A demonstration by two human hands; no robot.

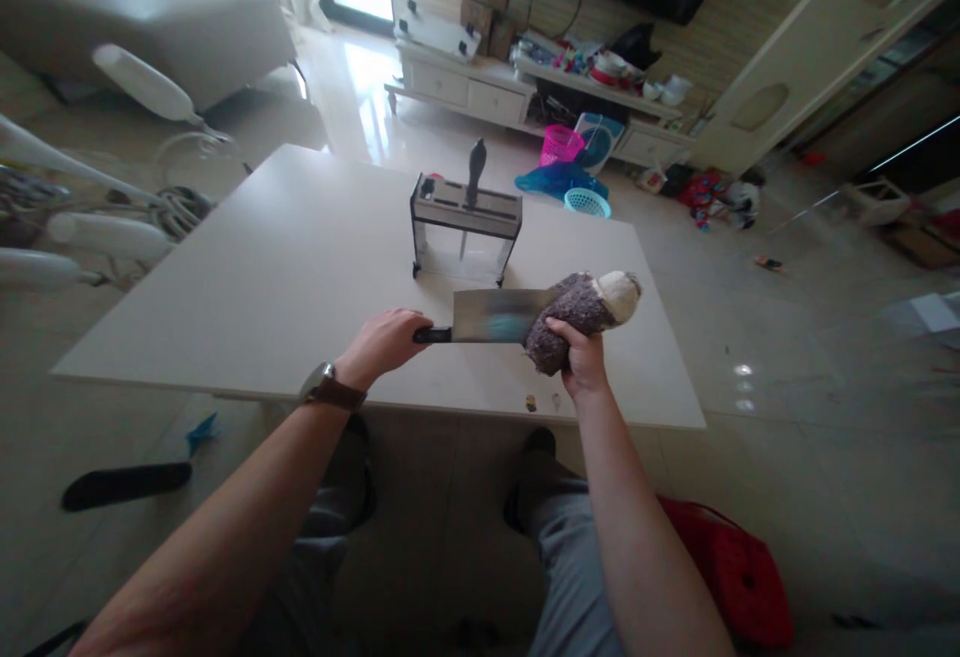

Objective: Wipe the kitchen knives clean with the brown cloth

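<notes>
Now left hand (382, 342) grips cleaver (491, 316) handle; right hand (581, 357) clutches cloth (574, 322) against blade.

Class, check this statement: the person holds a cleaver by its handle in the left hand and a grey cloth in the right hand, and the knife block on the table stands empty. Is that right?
Not quite. The head view shows the knife block is not empty: one black-handled knife stands in it. The rest holds: the left hand grips the cleaver by its handle, and the right hand holds the grey cloth.

One cleaver (495, 316), one cloth (581, 317), one knife block (465, 227).
</notes>
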